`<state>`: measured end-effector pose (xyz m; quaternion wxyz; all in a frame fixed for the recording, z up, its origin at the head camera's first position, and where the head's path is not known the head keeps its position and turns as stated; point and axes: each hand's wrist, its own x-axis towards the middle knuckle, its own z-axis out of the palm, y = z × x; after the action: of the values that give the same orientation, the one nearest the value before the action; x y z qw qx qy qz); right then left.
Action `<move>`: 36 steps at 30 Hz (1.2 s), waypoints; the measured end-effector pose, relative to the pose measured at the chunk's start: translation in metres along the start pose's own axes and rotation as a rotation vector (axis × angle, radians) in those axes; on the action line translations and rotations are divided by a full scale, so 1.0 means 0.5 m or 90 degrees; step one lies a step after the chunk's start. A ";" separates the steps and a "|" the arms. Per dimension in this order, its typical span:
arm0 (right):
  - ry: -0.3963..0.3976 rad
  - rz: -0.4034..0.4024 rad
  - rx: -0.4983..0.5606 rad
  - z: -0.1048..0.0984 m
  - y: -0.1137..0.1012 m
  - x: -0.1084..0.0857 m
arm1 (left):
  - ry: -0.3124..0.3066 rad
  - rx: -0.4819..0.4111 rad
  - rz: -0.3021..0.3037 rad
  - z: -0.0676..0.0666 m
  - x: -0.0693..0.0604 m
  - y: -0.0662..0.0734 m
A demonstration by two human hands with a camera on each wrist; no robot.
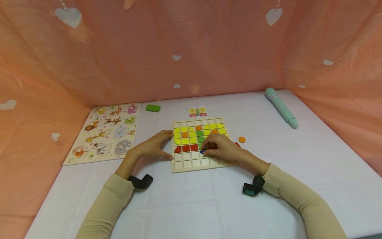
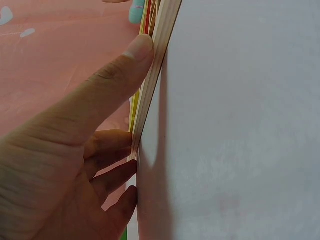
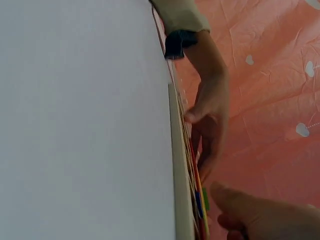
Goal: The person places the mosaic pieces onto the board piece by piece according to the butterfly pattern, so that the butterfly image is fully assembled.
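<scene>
A wooden grid board (image 1: 187,163) lies on the table with yellow, red, green and orange pieces in its cells. Below the green column, a small blue piece (image 1: 202,151) shows under the fingertips of my right hand (image 1: 222,146); thumb and fingers pinch it at the board. Part of the board's right side is hidden by this hand. My left hand (image 1: 153,145) rests its thumb and fingertips against the board's left edge, fingers spread and fairly straight. The left wrist view shows the thumb (image 2: 107,82) touching the board's wooden rim (image 2: 159,55).
A pattern card (image 1: 197,112) lies behind the board. One orange disc (image 1: 242,139) is loose to its right. Farther off are a green block (image 1: 153,108), an animal peg puzzle (image 1: 104,132) at left and a mint-green microphone-shaped object (image 1: 281,108) at right.
</scene>
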<state>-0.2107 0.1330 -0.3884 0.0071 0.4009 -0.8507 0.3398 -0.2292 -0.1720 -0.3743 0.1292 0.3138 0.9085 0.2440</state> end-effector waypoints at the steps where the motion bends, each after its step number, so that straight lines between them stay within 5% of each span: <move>1: 0.001 0.007 0.003 -0.007 -0.001 -0.001 | -0.001 -0.002 0.000 0.001 0.001 0.000; 8: 0.055 0.027 0.005 -0.069 0.006 -0.031 | -0.005 -0.008 -0.003 0.007 0.004 0.000; 20: 0.158 0.025 -0.052 -0.162 0.079 -0.124 | -0.001 0.000 -0.017 0.003 0.000 -0.002; 27: 0.098 0.074 -0.037 -0.170 0.097 -0.158 | -0.004 -0.008 -0.019 0.002 -0.001 -0.002; 36: 0.054 0.079 0.021 -0.147 0.110 -0.164 | -0.002 -0.001 -0.012 0.002 0.002 -0.004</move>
<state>-0.2120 0.2559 -0.3868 0.0157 0.3328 -0.8670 0.3706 -0.2306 -0.1725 -0.3760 0.1333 0.3053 0.9111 0.2427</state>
